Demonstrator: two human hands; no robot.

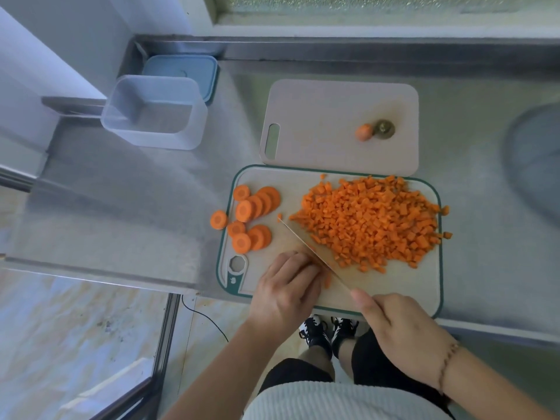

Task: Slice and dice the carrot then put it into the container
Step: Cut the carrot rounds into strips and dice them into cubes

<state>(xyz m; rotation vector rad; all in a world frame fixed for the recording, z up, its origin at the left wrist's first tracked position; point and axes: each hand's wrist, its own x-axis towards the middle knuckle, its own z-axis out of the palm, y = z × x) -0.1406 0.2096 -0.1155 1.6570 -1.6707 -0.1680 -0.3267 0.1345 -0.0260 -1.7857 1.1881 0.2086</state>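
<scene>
Mostly diced already — a broad heap of small orange carrot cubes (372,221) fills the right of the green-rimmed cutting board (403,286), round carrot slices (251,216) wait at its left, and the clear plastic container (156,112), upper left, holds nothing. Left hand (288,286) presses curled over carrot pieces beside the blade; right hand (403,331) grips the knife (312,253).

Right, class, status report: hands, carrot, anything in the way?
Left hand pinning carrot, right hand gripping knife. Diced pile on board, slices uncut. Container empty, path clear.
</scene>
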